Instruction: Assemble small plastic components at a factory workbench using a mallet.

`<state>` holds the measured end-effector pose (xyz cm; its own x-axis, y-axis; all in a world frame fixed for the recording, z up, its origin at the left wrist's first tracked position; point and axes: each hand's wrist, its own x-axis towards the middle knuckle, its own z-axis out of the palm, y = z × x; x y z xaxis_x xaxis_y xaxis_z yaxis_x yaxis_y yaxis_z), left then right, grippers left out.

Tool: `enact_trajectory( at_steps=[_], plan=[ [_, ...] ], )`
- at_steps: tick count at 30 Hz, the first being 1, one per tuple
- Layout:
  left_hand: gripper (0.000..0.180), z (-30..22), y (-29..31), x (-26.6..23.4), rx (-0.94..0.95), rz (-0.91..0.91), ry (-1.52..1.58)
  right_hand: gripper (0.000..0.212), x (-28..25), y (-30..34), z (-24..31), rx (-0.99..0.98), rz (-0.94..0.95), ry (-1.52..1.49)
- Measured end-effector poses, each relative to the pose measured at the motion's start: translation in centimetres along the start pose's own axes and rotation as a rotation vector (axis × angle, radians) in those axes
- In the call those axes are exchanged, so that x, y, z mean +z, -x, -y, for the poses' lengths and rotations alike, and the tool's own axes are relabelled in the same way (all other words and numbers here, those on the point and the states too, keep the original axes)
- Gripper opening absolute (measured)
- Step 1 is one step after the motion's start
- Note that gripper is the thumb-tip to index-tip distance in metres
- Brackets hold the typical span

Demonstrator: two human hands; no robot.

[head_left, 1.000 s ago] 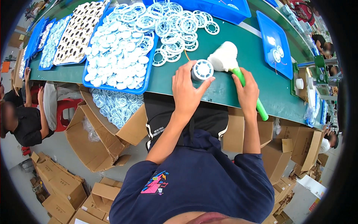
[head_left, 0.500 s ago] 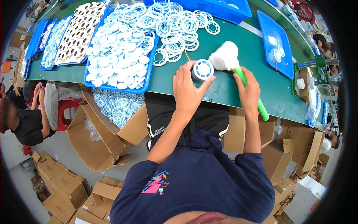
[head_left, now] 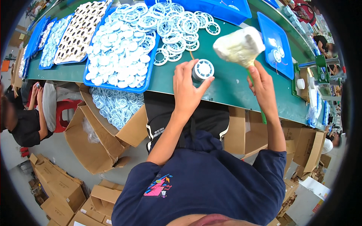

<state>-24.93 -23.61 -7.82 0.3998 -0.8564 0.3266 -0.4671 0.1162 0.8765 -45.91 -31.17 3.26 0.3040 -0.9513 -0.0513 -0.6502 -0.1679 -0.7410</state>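
Observation:
My left hand (head_left: pixel 187 88) grips a short round part (head_left: pixel 204 70) with a slotted white cap on its upper end, standing upright on the green table. An orange wire shows just behind my fingers. In my right hand (head_left: pixel 264 88) is a mallet (head_left: pixel 240 46), its bulky white head apparently wrapped and its green handle running down past my wrist. The mallet head is held up to the right of the capped part, apart from it. Slotted white rings (head_left: pixel 181 26) lie in a loose heap beyond my left hand.
A blue tray (head_left: pixel 145 87) piled with white discs and rings stands to the left, beside a moulded tray (head_left: pixel 78 32). At right, another blue tray (head_left: pixel 270 30) holds a few parts. Open cardboard boxes (head_left: pixel 132 126) sit below the table edge; a co-worker sits far left.
My right hand has lifted the mallet, moving it right and tilting its head up off the table. My left hand keeps its hold on the capped part.

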Motion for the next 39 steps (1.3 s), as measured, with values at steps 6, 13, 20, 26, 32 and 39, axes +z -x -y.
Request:
enact_trajectory(
  at_steps=[6,13,20,26,32,39],
  plan=[
    [0.075,0.8,0.2,-0.4,0.001,0.077,0.116,0.041,-0.1,0.8,0.2,0.046,0.010,-0.066],
    [0.070,1.1,0.9,0.3,0.032,0.111,0.138,0.039,0.4,1.9,-0.1,0.109,-0.054,-0.189],
    [0.078,0.5,0.3,0.1,-0.026,0.134,0.222,0.040,0.0,1.6,-0.1,0.070,-0.042,-0.158],
    [0.077,0.8,0.2,0.2,-0.039,0.164,0.229,0.040,-0.7,0.0,1.6,0.002,0.018,-0.022],
    [0.077,0.8,0.4,0.2,-0.054,0.163,0.274,0.042,-1.1,-1.6,2.5,-0.034,0.060,0.027],
    [0.085,0.5,0.1,-0.2,-0.113,0.205,0.368,0.044,-1.4,-2.8,5.6,-0.189,0.130,0.229]
  ],
)
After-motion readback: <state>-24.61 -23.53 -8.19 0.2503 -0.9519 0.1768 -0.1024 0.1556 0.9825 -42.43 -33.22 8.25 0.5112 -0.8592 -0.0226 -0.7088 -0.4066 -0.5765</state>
